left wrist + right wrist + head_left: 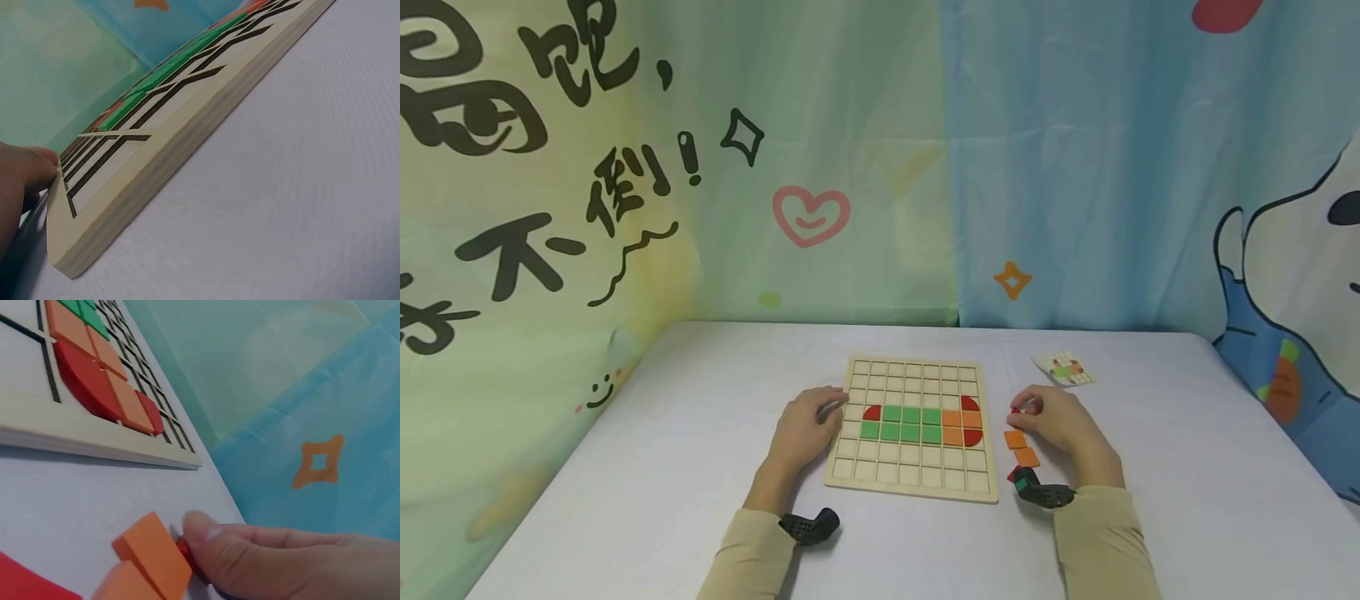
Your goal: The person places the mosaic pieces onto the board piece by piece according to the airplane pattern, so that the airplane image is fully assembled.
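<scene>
A wooden grid board lies flat on the table. Green square tiles fill several of its cells, orange tiles sit to their right, and red rounded tiles are at both ends. My left hand rests beside the board's left edge; its fingertips touch the rim in the left wrist view. Right of the board, my right hand pinches a small red tile, mostly hidden by the thumb. Two loose orange tiles lie below those fingers, close to the pinched tile.
Another loose red tile lies nearer me, partly covered by the right wrist camera. A small patterned card is on the white table beyond my right hand. Printed curtains hang behind the table.
</scene>
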